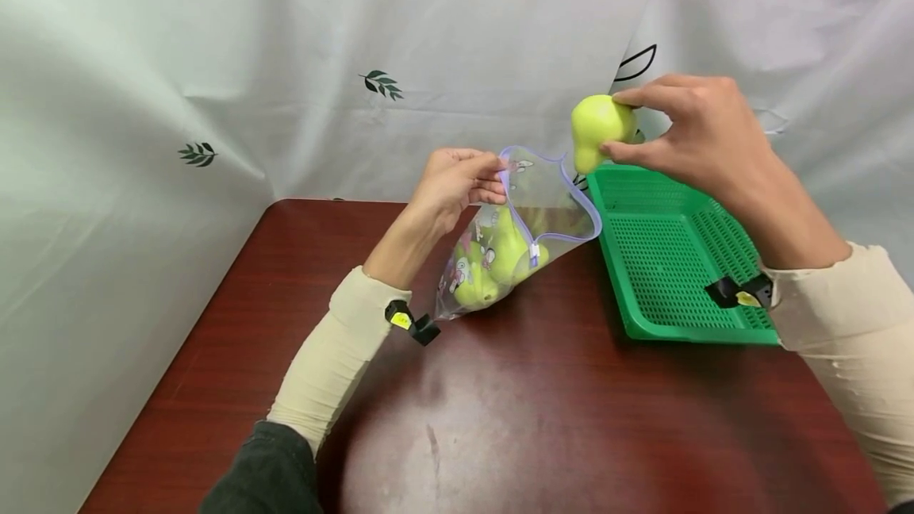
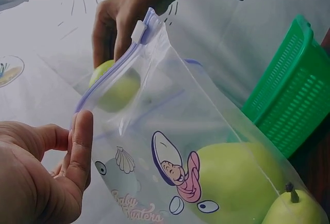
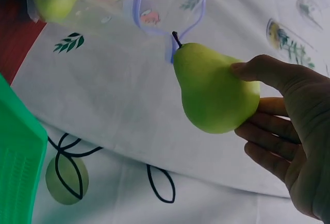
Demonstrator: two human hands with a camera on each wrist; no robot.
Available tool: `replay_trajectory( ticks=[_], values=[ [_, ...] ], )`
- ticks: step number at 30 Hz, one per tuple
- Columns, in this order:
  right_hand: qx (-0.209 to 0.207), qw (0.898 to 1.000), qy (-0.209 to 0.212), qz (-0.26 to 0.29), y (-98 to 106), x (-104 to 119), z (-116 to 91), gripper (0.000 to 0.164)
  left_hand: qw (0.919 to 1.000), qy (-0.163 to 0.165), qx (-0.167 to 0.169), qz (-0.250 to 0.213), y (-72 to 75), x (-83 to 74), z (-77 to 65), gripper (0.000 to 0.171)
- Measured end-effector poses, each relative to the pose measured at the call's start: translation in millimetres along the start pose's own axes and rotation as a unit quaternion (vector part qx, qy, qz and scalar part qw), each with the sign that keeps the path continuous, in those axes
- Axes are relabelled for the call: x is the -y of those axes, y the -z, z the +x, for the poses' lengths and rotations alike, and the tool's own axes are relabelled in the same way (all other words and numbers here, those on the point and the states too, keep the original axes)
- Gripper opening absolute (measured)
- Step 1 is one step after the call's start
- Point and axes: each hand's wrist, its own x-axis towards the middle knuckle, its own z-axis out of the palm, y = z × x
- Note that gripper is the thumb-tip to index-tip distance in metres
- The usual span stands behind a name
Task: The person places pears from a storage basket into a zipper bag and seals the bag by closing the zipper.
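Observation:
My left hand (image 1: 457, 181) pinches the purple-edged rim of a clear zip bag (image 1: 560, 240) and holds its mouth apart. Inside the bag lie several green pears (image 1: 507, 248), seen through the printed plastic; the left wrist view shows the bag's cartoon print and white slider (image 2: 138, 31). Up to the right of the bag's mouth, my right hand (image 1: 703, 129) grips one more pear (image 1: 598, 124) between thumb and fingers. That pear (image 3: 214, 87) points its stem toward the opening in the right wrist view.
A green plastic basket (image 1: 624, 292) with perforated sides stands at the right, close beside the bag, under my right forearm. Both are on a dark red-brown table (image 1: 500, 403). A pale cloth with leaf prints (image 1: 286, 62) hangs behind the table's far edge.

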Motion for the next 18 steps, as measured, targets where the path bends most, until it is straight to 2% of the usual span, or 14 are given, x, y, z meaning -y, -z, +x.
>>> replay_trajectory(
  ticks=[8,13,18],
  values=[
    [-0.022,0.998,0.044,0.046,-5,16,-3,0.054,1.0,0.003,-0.002,-0.005,3.3,-0.2,-2.2,0.02],
    [-0.014,0.997,0.057,0.059,-12,24,-4,0.056,1.0,0.002,-0.004,-0.003,4.0,-1.1,-4.3,0.023],
    [-0.005,0.994,0.083,0.072,-19,28,-5,0.057,1.0,0.003,-0.007,-0.006,3.6,-1.2,-5.9,0.015]
  ],
)
